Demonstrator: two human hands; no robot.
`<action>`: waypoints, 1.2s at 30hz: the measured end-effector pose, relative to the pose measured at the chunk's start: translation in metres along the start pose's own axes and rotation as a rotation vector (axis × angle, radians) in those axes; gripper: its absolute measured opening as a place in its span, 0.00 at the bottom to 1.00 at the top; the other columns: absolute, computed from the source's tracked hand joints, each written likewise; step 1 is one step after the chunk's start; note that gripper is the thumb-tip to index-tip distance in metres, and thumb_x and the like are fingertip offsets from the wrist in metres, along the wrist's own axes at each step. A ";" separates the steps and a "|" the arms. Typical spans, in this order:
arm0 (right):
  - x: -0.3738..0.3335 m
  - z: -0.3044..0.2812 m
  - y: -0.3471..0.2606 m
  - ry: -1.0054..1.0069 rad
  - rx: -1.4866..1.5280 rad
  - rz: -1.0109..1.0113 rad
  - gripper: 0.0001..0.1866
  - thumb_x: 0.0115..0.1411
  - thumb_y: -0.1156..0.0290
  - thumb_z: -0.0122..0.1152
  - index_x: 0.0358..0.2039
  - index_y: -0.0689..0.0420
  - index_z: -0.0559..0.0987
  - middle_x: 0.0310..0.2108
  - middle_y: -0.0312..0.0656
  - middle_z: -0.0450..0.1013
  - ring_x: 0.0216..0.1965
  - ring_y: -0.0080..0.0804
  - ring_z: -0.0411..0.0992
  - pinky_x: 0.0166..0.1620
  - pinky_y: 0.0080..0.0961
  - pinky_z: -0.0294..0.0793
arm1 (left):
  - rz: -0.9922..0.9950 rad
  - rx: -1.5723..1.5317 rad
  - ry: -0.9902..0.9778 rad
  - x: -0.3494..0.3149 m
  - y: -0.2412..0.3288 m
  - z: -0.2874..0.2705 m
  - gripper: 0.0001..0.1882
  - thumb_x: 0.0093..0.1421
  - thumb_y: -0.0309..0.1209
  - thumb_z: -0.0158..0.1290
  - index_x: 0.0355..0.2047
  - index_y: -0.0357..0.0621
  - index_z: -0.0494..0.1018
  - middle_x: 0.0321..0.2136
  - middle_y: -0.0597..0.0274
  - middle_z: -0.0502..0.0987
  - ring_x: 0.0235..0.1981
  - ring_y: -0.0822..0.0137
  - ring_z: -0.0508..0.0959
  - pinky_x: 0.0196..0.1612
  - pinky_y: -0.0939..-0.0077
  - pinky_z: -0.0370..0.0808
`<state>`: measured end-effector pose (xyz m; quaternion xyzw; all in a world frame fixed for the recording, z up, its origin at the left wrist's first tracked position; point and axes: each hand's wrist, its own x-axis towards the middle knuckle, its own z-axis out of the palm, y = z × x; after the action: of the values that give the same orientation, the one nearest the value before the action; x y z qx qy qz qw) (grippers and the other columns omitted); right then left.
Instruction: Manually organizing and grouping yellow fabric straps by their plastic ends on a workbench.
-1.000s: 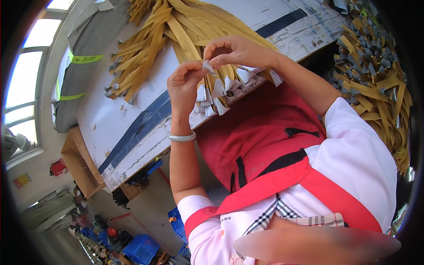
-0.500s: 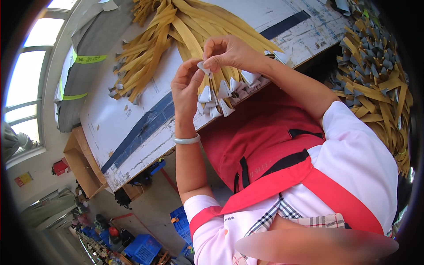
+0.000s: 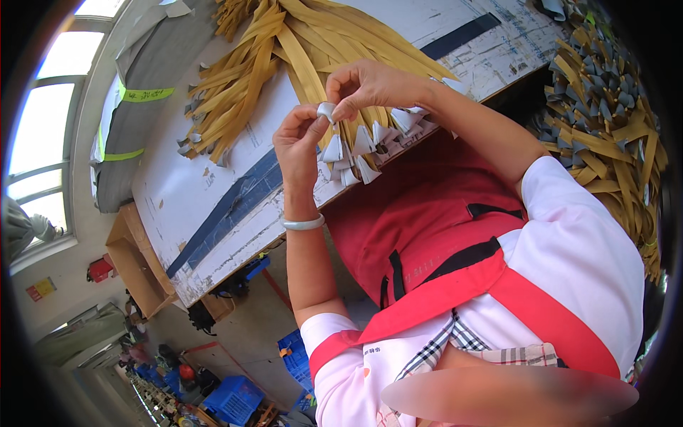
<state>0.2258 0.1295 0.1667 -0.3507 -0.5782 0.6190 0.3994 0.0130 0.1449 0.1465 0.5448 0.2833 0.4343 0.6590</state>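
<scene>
Between my hands is the pale grey-white tab (image 3: 326,110) at the end of a mustard-yellow strap, bent into a curl. My left hand (image 3: 297,146) pinches its left side between thumb and fingers. On its right side, the thumb and forefinger of my right hand (image 3: 356,91) are closed on the same tab. Just below, several more folded white tabs (image 3: 364,140) fan out at the table's near edge. They end a long bundle of yellow straps (image 3: 334,35) that runs back across the table. How the held tab joins its strap is partly hidden by my fingers.
A second strap bunch (image 3: 238,99) with grey tips lies left on the worn white table (image 3: 245,235). Dark strips (image 3: 228,210) lie across the tabletop. A big heap of tipped straps (image 3: 605,128) is at the right. Grey stacked sheets (image 3: 139,121) and a cardboard box (image 3: 135,260) stand left.
The tab is more curled and shows more of its pale face. Both hands keep their pinch, with small finger movements. The whole view has shifted slightly.
</scene>
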 end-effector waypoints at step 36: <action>-0.051 -0.075 0.029 0.519 -0.619 -0.163 0.08 0.65 0.68 0.57 0.32 0.57 0.79 0.26 0.33 0.71 0.25 0.22 0.70 0.32 0.21 0.71 | 0.345 0.318 0.753 -0.041 0.047 -0.083 0.05 0.64 0.21 0.53 0.41 0.37 0.72 0.37 0.56 0.78 0.33 0.71 0.80 0.35 0.81 0.80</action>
<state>0.3122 0.1162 0.1300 -0.5518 -0.6431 0.2732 0.4552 -0.0884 0.1490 0.1676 0.4826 0.4719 0.6570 0.3358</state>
